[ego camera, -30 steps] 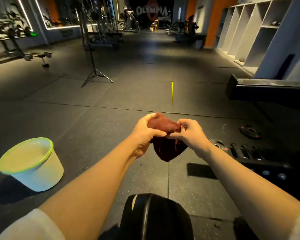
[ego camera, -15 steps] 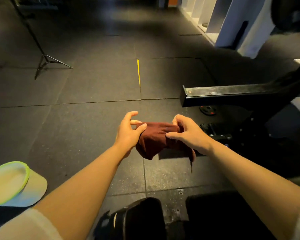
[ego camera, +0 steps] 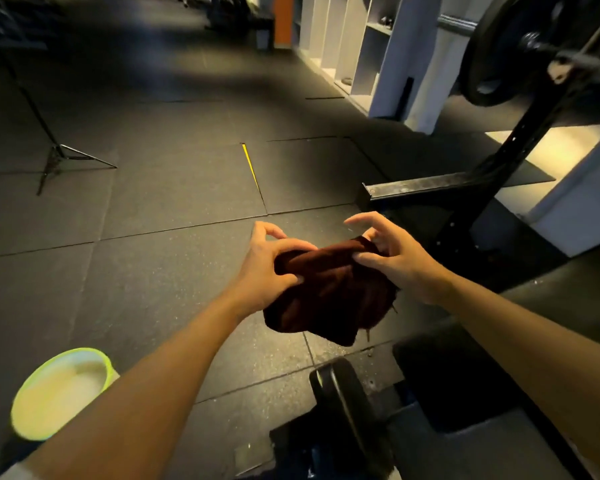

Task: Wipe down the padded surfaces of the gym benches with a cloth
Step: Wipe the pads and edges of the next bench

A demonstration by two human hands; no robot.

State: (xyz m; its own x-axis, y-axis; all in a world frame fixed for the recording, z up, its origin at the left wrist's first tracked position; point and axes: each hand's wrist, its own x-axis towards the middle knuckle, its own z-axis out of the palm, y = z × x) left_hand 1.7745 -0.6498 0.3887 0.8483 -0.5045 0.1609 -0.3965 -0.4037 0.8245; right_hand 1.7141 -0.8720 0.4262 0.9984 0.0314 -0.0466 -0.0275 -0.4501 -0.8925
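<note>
We hold both bare forearms stretched forward and slightly inward, so the wrists converge in front of us. Our left hand (ego camera: 267,268) is palm-down, its thumb and curled fingers pinching the near-left edge of the dark red cloth (ego camera: 329,292). Our right hand (ego camera: 392,258) grips the far-right edge between thumb and middle fingers, its index finger lifted and spread free. White sleeve edges show at our upper arms.
</note>
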